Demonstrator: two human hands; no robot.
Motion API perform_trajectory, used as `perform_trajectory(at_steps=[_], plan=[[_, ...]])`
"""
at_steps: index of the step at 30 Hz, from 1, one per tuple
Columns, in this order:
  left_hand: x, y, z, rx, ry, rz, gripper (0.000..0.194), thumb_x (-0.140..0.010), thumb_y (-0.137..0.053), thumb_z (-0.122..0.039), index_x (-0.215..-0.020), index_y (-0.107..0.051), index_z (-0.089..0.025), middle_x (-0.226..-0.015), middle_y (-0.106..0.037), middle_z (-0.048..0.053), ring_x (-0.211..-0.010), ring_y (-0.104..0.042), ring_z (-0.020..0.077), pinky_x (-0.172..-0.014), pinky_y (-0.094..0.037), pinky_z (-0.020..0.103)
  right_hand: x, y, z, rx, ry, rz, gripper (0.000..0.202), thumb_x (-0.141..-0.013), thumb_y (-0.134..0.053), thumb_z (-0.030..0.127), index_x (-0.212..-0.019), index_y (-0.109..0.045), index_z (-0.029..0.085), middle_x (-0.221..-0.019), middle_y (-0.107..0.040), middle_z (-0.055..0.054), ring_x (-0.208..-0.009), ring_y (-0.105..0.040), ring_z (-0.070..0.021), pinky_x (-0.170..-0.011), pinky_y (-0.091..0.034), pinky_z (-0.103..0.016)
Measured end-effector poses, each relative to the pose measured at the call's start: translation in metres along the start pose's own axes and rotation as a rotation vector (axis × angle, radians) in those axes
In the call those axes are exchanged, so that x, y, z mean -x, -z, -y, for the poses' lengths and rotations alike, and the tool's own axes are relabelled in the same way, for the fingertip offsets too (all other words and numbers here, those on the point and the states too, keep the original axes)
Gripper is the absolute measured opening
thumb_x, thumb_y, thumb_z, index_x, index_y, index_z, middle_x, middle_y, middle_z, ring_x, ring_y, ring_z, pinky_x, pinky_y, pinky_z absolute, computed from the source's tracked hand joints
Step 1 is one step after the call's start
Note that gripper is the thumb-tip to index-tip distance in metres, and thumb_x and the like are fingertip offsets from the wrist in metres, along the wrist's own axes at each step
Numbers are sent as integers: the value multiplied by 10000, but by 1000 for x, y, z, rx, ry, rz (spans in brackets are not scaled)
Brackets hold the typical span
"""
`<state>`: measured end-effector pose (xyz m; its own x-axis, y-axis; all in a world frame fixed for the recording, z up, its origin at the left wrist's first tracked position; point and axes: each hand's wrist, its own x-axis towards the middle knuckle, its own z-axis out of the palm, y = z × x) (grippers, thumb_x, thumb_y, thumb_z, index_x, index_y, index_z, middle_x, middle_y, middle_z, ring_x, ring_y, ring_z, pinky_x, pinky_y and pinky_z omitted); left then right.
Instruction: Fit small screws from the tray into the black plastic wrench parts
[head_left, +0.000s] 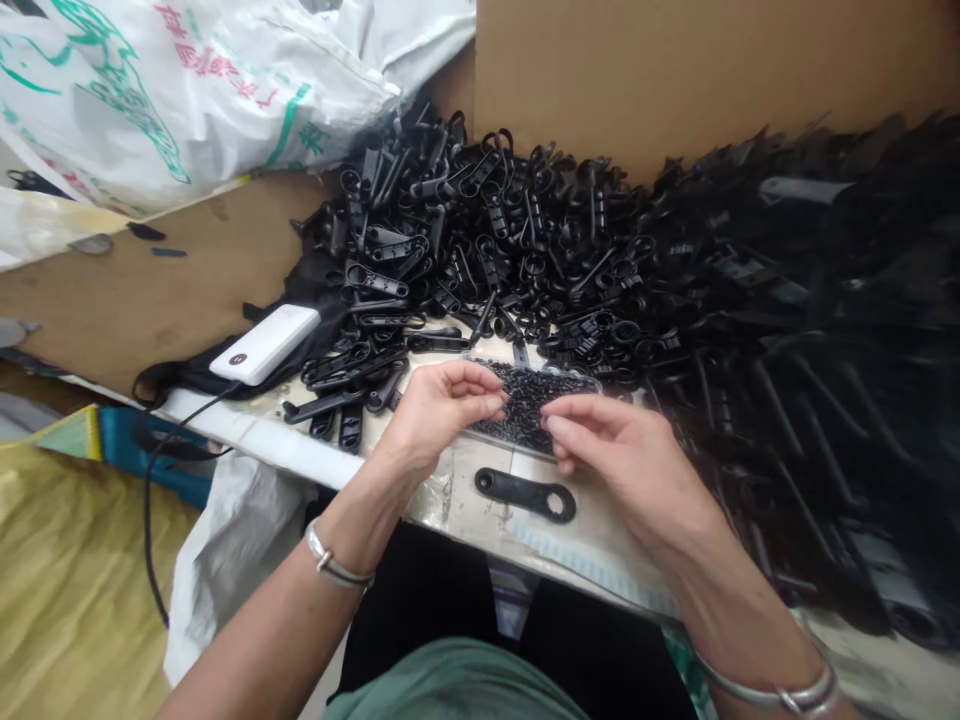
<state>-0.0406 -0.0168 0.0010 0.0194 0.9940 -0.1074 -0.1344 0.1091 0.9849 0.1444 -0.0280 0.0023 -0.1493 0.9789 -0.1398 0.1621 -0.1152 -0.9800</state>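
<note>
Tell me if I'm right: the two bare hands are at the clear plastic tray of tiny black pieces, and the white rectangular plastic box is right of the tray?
Not quite: the white rectangular plastic box is left of the clear plastic tray of tiny black pieces, as the head view shows. The left hand and right hand are indeed at the tray.

A white power bank (266,345) lies on black fabric (193,377), a dark cable (153,530) trailing from its near end. Just behind it is a brown cardboard panel (187,285), with a white sack (232,90) (printed in green and red) beyond. Below the power bank are a crumpled white bag (232,540) and, farther left, a yellow sack (75,580).
</note>
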Motion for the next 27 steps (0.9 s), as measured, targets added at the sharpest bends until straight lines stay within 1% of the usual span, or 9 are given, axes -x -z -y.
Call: perform_trajectory(at_steps=[3, 6, 10, 14, 17, 21, 24, 27], plan=[[7, -6, 3, 178, 46, -12, 224, -580, -800, -82, -757, -665, -105, -718, -697, 17, -659, -646, 99, -694, -518, 221, 1, -5, -5, -203, -11, 19, 246, -710, -759, 327, -873, -701, 152, -612, -619, 5, -550, -559, -98, -548, -478, -215], [14, -12, 6, 319, 111, -4, 237, -577, -807, -68, -762, -663, -107, -746, -712, 28, -682, -652, 96, -739, -518, 224, 6, -8, -6, -342, -35, -12, 267, -659, -806, 314, -850, -704, 158, -661, -652, -11, -568, -573, -97, -559, -490, -210], [21, -20, 7, 422, 153, 0, 237, -592, -801, -57, -776, -660, -106, -762, -726, 46, -698, -665, 104, -764, -516, 229, 15, -9, -6, -395, -35, -94, 269, -621, -835, 281, -823, -704, 161, -673, -668, -16, -590, -596, -102, -585, -508, -206], [27, -27, 8, 459, 155, -6, 216, -617, -793, -58, -781, -659, -102, -750, -726, 46, -687, -662, 92, -729, -510, 194, 22, -10, -9, -424, -9, -94, 243, -636, -829, 267, -812, -700, 160, -670, -664, -11, -574, -589, -96, -570, -501, -200], [30, -31, 10, 467, 143, -5, 210, -622, -792, -59, -776, -658, -104, -712, -713, 25, -677, -656, 85, -719, -511, 185, 24, -10, -11, -451, -17, -81, 227, -668, -813, 257, -833, -693, 159, -674, -668, -12, -570, -588, -87, -571, -496, -184], [32, -35, 12, 424, 89, -27, 199, -635, -791, -82, -785, -663, -111, -729, -713, 24, -712, -659, 93, -723, -514, 184, 24, -11, -9, -528, -61, -74, 234, -682, -804, 269, -845, -681, 155, -768, -698, -40, -616, -613, -100, -553, -504, -180], [33, -37, 13, 338, 17, -43, 180, -641, -790, -103, -779, -676, -123, -738, -706, 16, -705, -651, 96, -700, -517, 186, 23, -13, -6, -536, -64, -104, 256, -662, -816, 268, -836, -675, 144, -696, -683, -30, -582, -608, -94, -545, -500, -170], [36, -40, 14, 193, -100, -72, 141, -663, -777, -125, -773, -691, -142, -748, -695, 0, -708, -637, 99, -687, -518, 189, 23, -17, -5, -510, -66, -139, 274, -634, -829, 267, -814, -673, 132, -628, -662, -21, -545, -596, -91, -533, -495, -167]])
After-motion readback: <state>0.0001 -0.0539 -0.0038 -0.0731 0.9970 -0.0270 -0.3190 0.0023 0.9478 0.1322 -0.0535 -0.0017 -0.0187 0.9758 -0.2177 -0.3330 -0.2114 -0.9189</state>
